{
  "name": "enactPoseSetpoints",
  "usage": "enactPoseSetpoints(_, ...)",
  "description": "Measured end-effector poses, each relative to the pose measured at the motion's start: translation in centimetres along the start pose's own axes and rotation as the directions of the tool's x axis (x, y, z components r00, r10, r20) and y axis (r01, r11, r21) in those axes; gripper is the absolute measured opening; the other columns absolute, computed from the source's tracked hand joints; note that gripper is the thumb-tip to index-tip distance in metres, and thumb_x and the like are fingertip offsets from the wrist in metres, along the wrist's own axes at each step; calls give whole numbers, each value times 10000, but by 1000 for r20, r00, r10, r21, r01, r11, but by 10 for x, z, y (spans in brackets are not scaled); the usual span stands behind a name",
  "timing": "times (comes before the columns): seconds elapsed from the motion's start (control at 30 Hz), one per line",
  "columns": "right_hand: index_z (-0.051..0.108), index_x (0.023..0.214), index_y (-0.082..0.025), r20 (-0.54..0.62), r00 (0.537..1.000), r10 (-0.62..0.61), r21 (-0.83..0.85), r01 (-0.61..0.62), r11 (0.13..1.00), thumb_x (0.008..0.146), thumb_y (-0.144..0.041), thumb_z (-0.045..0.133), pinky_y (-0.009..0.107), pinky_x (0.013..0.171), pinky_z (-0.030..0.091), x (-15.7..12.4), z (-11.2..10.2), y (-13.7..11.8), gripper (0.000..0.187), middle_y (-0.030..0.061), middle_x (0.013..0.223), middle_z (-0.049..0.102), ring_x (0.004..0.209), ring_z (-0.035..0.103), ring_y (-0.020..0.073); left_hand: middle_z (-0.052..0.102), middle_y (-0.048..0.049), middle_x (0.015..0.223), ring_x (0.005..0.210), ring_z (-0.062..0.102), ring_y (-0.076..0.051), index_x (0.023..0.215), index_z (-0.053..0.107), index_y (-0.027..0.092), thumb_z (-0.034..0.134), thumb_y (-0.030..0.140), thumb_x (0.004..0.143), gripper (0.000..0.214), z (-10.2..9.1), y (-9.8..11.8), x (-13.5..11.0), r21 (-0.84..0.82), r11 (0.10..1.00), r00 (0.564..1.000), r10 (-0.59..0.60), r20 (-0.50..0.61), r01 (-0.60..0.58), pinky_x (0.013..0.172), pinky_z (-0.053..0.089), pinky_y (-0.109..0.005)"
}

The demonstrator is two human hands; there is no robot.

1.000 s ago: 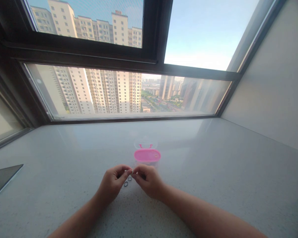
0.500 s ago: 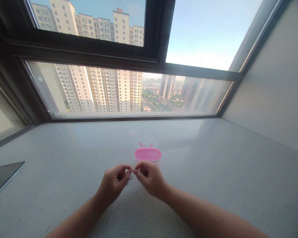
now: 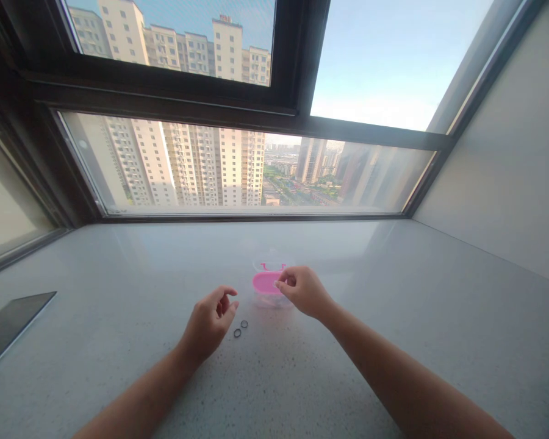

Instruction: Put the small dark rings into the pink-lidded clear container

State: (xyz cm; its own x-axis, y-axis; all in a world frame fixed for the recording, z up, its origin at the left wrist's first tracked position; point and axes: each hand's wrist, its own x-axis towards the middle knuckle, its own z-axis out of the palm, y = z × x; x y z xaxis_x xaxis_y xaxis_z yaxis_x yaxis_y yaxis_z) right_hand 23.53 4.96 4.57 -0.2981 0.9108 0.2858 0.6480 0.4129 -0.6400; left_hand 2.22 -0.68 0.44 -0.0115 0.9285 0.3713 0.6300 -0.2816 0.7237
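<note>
My right hand (image 3: 305, 292) is over the right part of the pink tray (image 3: 266, 282) on a small clear box (image 3: 269, 301). Its thumb and forefinger pinch something small and pale that I cannot make out. Behind the tray the box's clear lid with a pink handle (image 3: 273, 267) is tipped back. My left hand (image 3: 211, 317) hovers to the left of the box, thumb and forefinger apart, with nothing between them. Two small dark rings (image 3: 240, 329) lie on the white counter just right of my left hand.
A dark flat panel with a light edge (image 3: 13, 329), perhaps a tablet, lies at the far left of the speckled counter (image 3: 393, 317). The window frame (image 3: 256, 218) bounds the counter at the back, and a white wall (image 3: 507, 177) stands on the right.
My hands were pinched together in front of the box. They have parted: the right has moved up and right over the tray, while the left has opened. Both rings now show fully.
</note>
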Motion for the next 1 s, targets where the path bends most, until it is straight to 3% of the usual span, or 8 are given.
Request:
enactPoseSetpoints(0.23, 658, 592, -134, 29, 998, 61, -138, -56, 989, 686, -226, 535, 220, 471, 284, 0, -1, 3, 180, 17, 509, 558, 472, 450, 100, 431, 61, 553, 493, 416, -98, 799, 567, 177, 482, 285, 776, 140, 1, 0, 0, 1, 1000, 1000, -5, 8, 5, 500, 341, -195)
enactPoseSetpoints(0.57, 652, 646, -169, -45, 996, 80, -289, -90, 953, 703, -250, 553, 234, 498, 290, 0, 2, 7, 139, 38, 579, 606, 529, 520, 130, 422, 56, 546, 497, 410, -99, 776, 578, 172, 481, 266, 769, 135, 2, 2, -1, -56, 998, 1000, 1, 15, 0, 496, 334, -198)
enactPoseSetpoints(0.7, 635, 701, -170, -127, 990, 60, -336, -100, 936, 718, -276, 558, 235, 499, 277, -3, -2, 0, 132, 25, 581, 592, 517, 500, 124, 425, 58, 525, 486, 410, -98, 757, 597, 166, 481, 266, 763, 153, 2, 0, -1, -57, 998, 999, 8, 40, -6, 486, 322, -197)
enactPoseSetpoints(0.8, 617, 738, -172, -121, 991, -64, -306, 24, 952, 762, -261, 505, 231, 506, 279, -12, 1, -12, 145, -3, 532, 558, 473, 463, 106, 423, 55, 502, 477, 394, -97, 706, 610, 157, 483, 254, 753, 167, 0, -2, 0, -27, 999, 991, 25, 132, -21, 473, 304, -197)
enactPoseSetpoints(0.9, 620, 804, -177, 54, 968, -245, -205, 251, 946, 782, -236, 478, 223, 507, 292, -27, 15, -21, 155, -5, 532, 564, 470, 470, 104, 474, 34, 530, 504, 413, -106, 676, 623, 155, 491, 241, 735, 168, -4, -4, 3, 30, 998, 979, 48, 198, -55, 493, 314, -203)
enactPoseSetpoints(1.0, 622, 986, -211, 247, 917, -314, -169, 360, 918, 790, -258, 489, 232, 550, 335, -38, 34, -20, 241, 25, 639, 632, 548, 541, 137, 504, 22, 539, 518, 426, -115, 659, 645, 158, 503, 253, 714, 179, -11, -5, 8, 56, 996, 968, 55, 246, -71, 501, 322, -207)
